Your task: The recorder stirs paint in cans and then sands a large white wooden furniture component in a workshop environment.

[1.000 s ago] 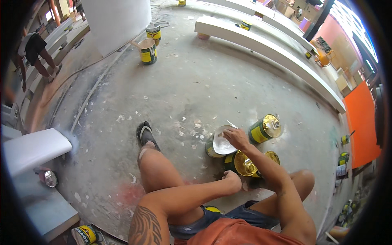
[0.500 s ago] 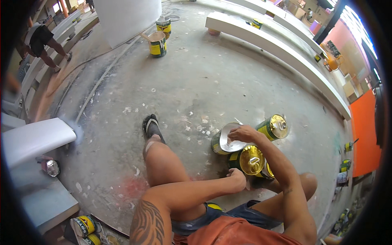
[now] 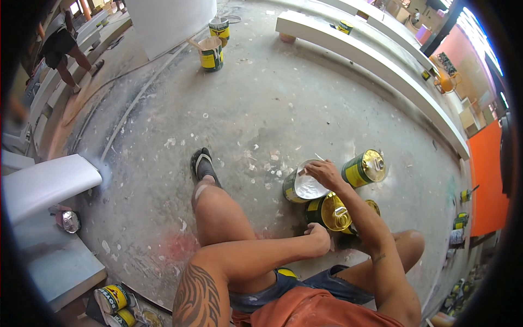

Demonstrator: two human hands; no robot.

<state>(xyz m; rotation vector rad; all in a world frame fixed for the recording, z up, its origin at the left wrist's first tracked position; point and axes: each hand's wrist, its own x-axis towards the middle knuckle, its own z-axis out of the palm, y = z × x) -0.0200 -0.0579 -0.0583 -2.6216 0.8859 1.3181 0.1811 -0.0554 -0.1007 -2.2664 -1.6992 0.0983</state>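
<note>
One broad grey floor [image 3: 245,114], flecked with pale spots. Across its far right, a long white beam [image 3: 370,71]; at far left, a white column [image 3: 171,24]. Over at the right edge, an orange panel [image 3: 487,182]; at upper left, a co-worker [image 3: 57,52], bent over. Near the column, two cans (a stick jutting from the nearer one [image 3: 211,59]). Closer in, three gold-lidded cans [image 3: 338,211], one partly behind the right forearm; just beside them on the floor, an open can [image 3: 290,188] with white paint [image 3: 309,189] inside. Above that can's far right rim, the right hand [image 3: 325,174], fingers bent close together. By the nearest gold lid, the left hand [image 3: 317,240], fingers curled inward; cannot tell of anything inside. At the right fingertips, a small brownish piece [image 3: 302,171]; cannot tell of any pinch on it. Just beyond, a thin white stick [image 3: 319,157].
</note>
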